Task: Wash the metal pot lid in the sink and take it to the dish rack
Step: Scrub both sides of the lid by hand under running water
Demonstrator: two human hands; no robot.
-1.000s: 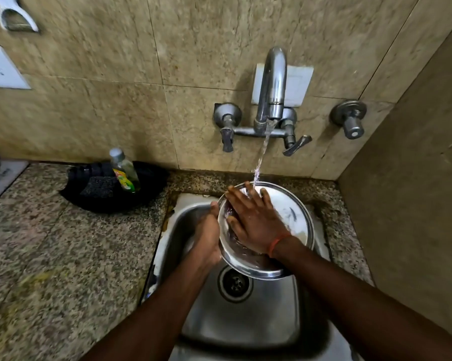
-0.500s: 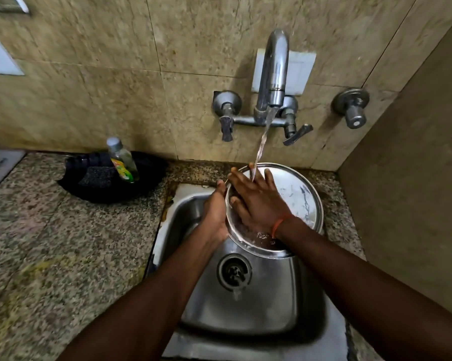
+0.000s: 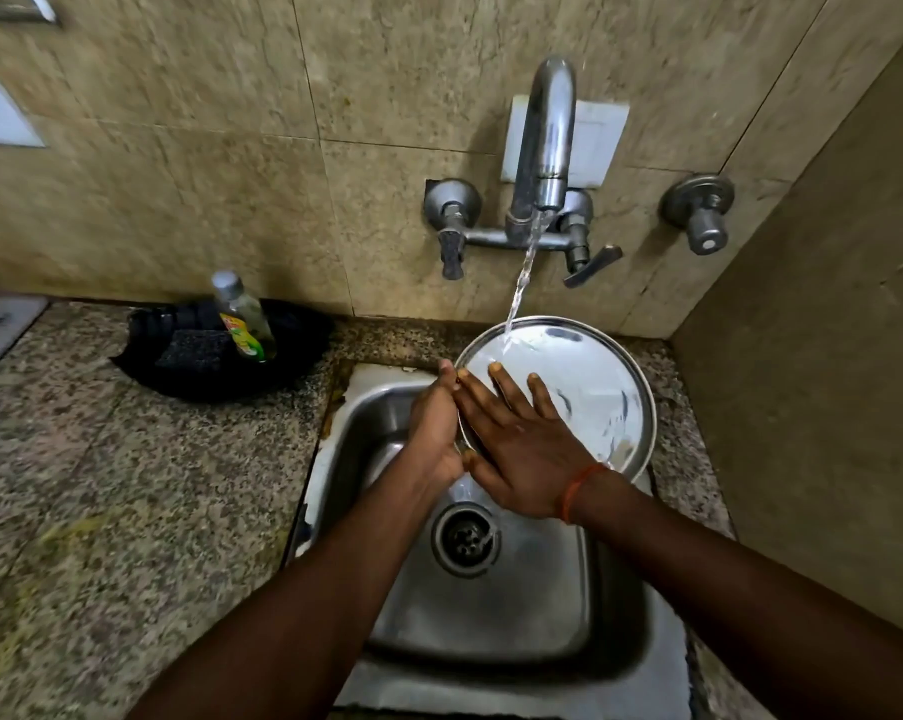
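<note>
Right hand (image 3: 522,449): fingers spread flat on the round shiny metal pot lid (image 3: 584,392).
Left hand (image 3: 433,433): clamped on the lid's left rim.
Lid: tilted over the steel sink (image 3: 517,605), under the chrome tap's (image 3: 545,148) water stream (image 3: 523,275).

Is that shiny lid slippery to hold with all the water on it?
Probably, yes. The metal lid is smooth and wet under the tap stream. The left hand grips only its rim; the right hand lies flat on it. It looks stiff, not floppy.
</note>
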